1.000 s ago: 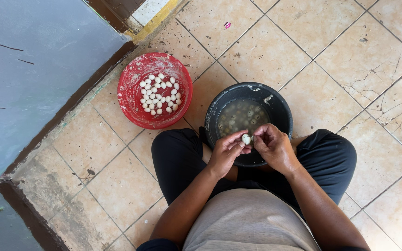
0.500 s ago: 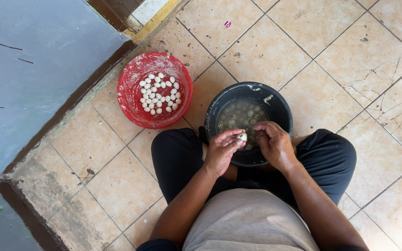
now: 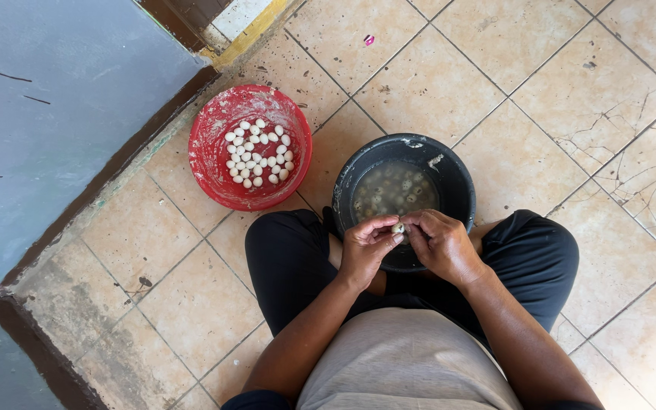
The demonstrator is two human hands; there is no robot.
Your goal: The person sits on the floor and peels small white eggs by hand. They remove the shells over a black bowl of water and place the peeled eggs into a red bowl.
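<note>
**Two hands pinch one tiny egg over a black bowl**

A person sits on a floor of big tan tiles (image 3: 434, 83). The tiles look hard and old, with thin cracks and dirty spots.

The left hand (image 3: 366, 247) and the right hand (image 3: 442, 244) meet over the near rim of a round black bowl (image 3: 457, 178). Both hands are curled, and their fingertips grip one small, pale, round egg (image 3: 398, 227) between them.

The black bowl looks like smooth plastic. It holds cloudy water with many little speckled eggs (image 3: 395, 190) sitting in it.

Just beside it, on the person's left, sits a round red bowl (image 3: 218, 163). Its inside is scuffed and streaked white. A heap of smooth white peeled eggs (image 3: 258, 153) lies in its middle.
</note>
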